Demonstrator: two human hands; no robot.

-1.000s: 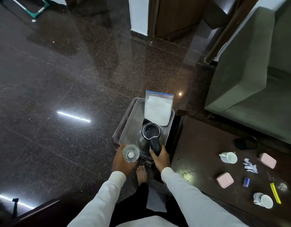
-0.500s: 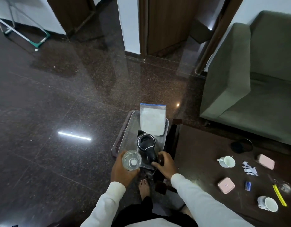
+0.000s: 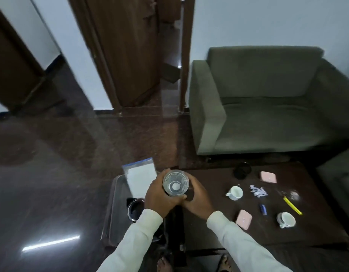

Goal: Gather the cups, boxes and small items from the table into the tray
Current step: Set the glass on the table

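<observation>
I hold a clear drinking glass (image 3: 175,183) upright in my left hand (image 3: 160,199). My right hand (image 3: 199,197) curls against its right side, with a dark patch under the fingers. The glass hangs above the table's left corner. The grey tray (image 3: 113,211) lies on the floor to the left and holds a black kettle (image 3: 134,210) and a zip bag (image 3: 140,178). On the brown table (image 3: 213,193) are two white cups (image 3: 235,192) (image 3: 286,219), two pink boxes (image 3: 268,176) (image 3: 243,219), torn paper (image 3: 258,191), a blue item (image 3: 263,209) and a yellow strip (image 3: 292,205).
A black round object (image 3: 242,171) sits at the table's far edge and a small clear thing (image 3: 294,195) lies by the yellow strip. A green sofa (image 3: 268,114) stands behind the table. Dark polished floor (image 3: 52,183) spreads to the left. My bare feet show at the bottom.
My right hand let go of the kettle handle and came up to the glass. Both hands rose and moved right towards the table. My view lifted up and to the right.
</observation>
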